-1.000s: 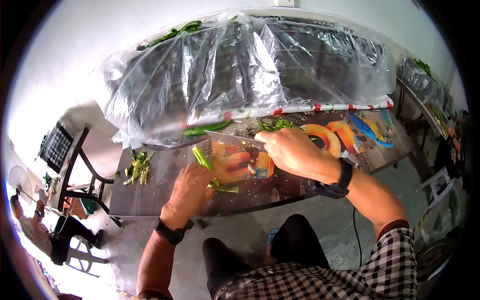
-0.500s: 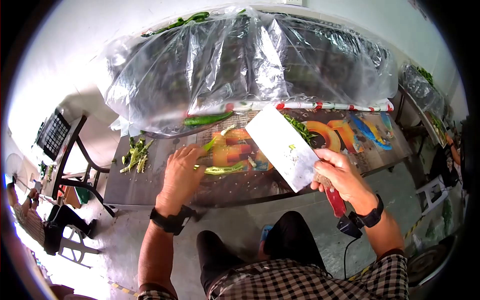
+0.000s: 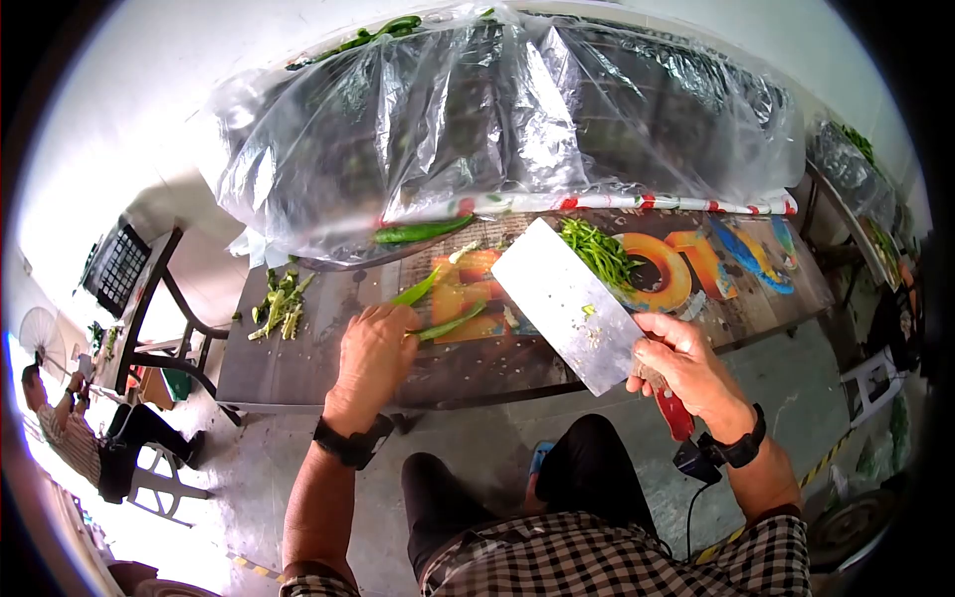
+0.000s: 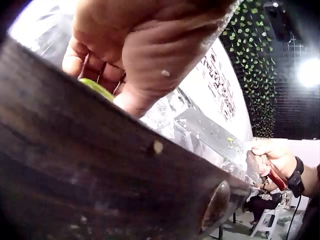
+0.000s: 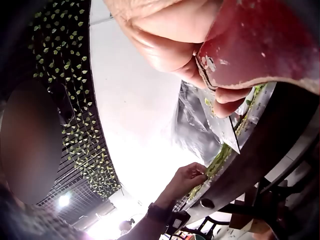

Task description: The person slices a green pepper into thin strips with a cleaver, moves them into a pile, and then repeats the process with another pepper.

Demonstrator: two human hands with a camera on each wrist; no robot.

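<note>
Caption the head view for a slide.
Right hand grips a red-handled cleaver; left hand holds green pepper pieces at the table.

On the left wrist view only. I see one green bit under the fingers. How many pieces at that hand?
Observer: Head view shows two: long green pieces poke out past the fingers of the left hand, angled apart.
Operator: Copy. Anything farther out?
Observer: Yes, a heap of thin green strips, just right of the far end of the cleaver in the head view.
Operator: And left of the hand?
Observer: A loose pile of green and pale scraps, toward the left end of the table.
</note>
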